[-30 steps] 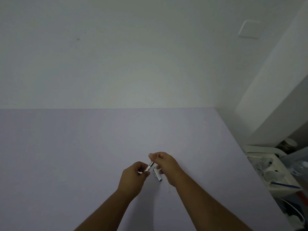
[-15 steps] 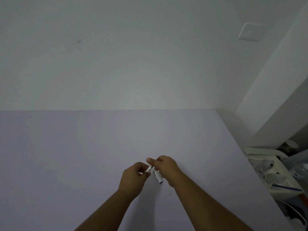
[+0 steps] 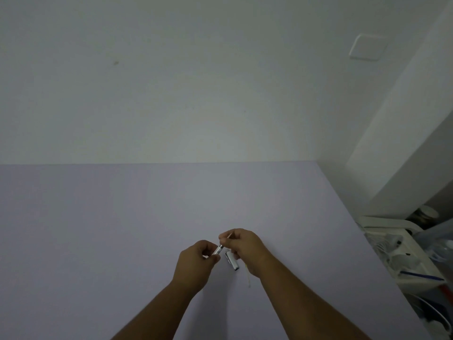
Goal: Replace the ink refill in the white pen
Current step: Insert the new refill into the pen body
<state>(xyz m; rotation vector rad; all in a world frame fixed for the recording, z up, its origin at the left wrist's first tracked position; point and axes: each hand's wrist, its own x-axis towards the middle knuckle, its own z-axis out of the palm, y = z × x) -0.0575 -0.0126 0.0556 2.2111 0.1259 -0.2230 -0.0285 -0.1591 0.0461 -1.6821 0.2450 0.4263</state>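
Observation:
My left hand (image 3: 196,262) is closed around a white pen barrel (image 3: 217,250) whose open end points up and to the right. My right hand (image 3: 241,246) pinches a thin pale ink refill (image 3: 229,236) that runs from the barrel's mouth up past my fingertips. A second white pen part (image 3: 232,260) with a silver end sticks out below my right hand, toward me. A thin yellowish strip (image 3: 247,278) lies on the lilac table (image 3: 122,229) beside my right wrist.
The table's right edge runs diagonally from the far corner toward me. Past it stands a white basket (image 3: 402,261) of small items with a blue pen (image 3: 421,276) across it. A white wall rises behind the table, with a wall plate (image 3: 367,46) at the upper right.
Both hands stay close together over the table. The thin refill now shows above my right fingertips, and the gap between barrel and right hand is slightly wider.

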